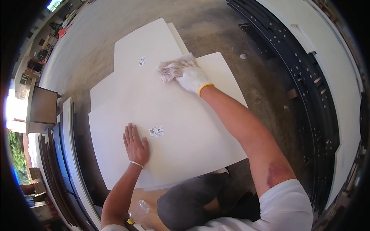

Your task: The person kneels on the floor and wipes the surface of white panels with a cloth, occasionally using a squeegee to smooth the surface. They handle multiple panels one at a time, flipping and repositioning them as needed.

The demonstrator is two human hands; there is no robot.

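In front of me lies a stack of large white boards [119, 100], set at slightly different angles. My right hand [193, 80], in a white knit glove with a yellow cuff, presses a crumpled greyish-white rag [172, 68] onto the top board toward its far right. Bare and flat, my left hand [136, 145] rests on the near left part of the board, fingers stretched forward. Just right of it is a printed label [157, 131]; a second label [142, 61] sits on the far part of the board.
Long dark panels dotted with holes [287, 42] and white boards line the right side. On the left stand upright panels [71, 138] and a box-shaped cabinet [43, 106]. A clear plastic bottle [140, 208] with a yellow cap lies by my knee. Concrete floor [92, 34] surrounds the stack.
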